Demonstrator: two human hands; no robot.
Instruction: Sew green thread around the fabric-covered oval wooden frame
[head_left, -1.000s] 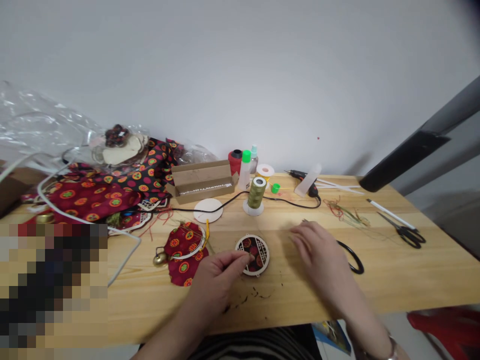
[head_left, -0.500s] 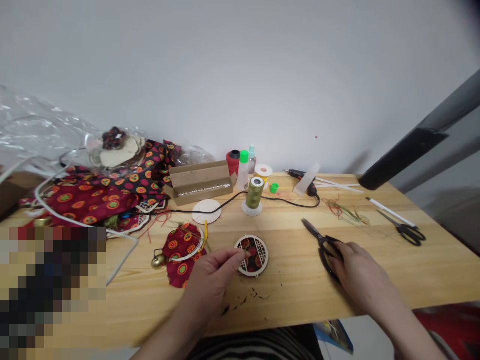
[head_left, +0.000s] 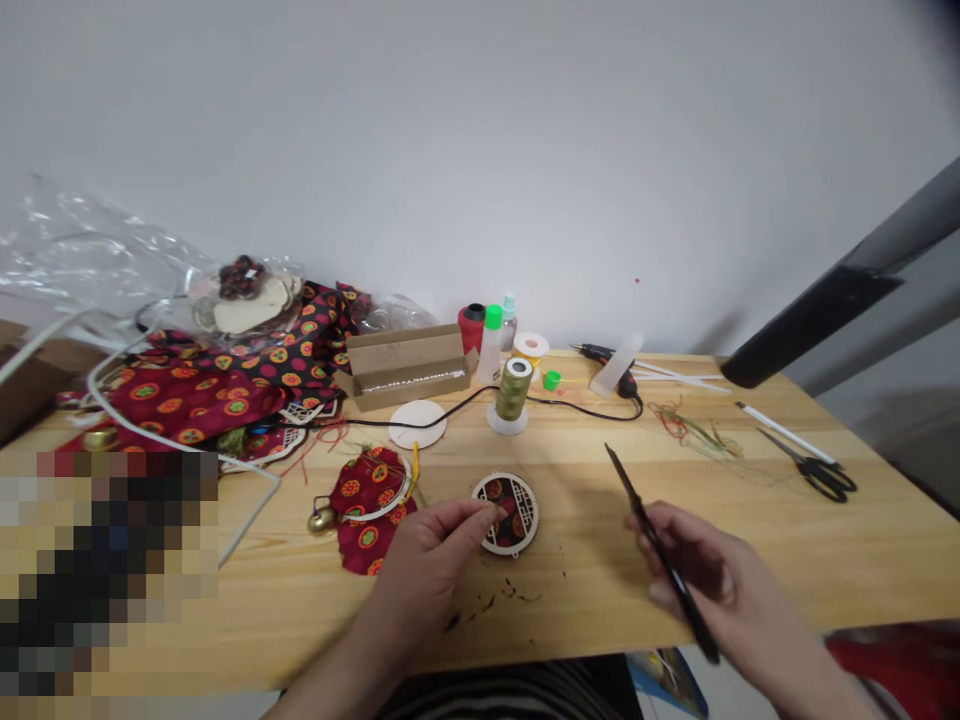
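Note:
A pair of black scissors (head_left: 661, 548) is in my right hand (head_left: 724, 575), turned edge-on and lifted off the table, blades pointing away from me. My left hand (head_left: 431, 560) is closed in a pinch over the left side of a round ornament (head_left: 517, 505). Whatever its fingertips hold is too small to make out. The ornament has a pale lattice rim and dark flowered fabric inside. Left of it lies dark red flowered fabric (head_left: 367, 545) with a pale hoop and a brass bell (head_left: 321, 517).
An olive thread spool (head_left: 513, 390) stands behind the ornament, near a white disc (head_left: 418, 424). Farther back are a cardboard box (head_left: 409, 365) and a corded glue gun (head_left: 600, 353). Second scissors (head_left: 821, 478) lie at the right. Patterned cloth (head_left: 195, 390) fills the left.
My right hand has picked the scissors up from the table and turned them edge-on, toward me. My left hand keeps its pinch over the ornament.

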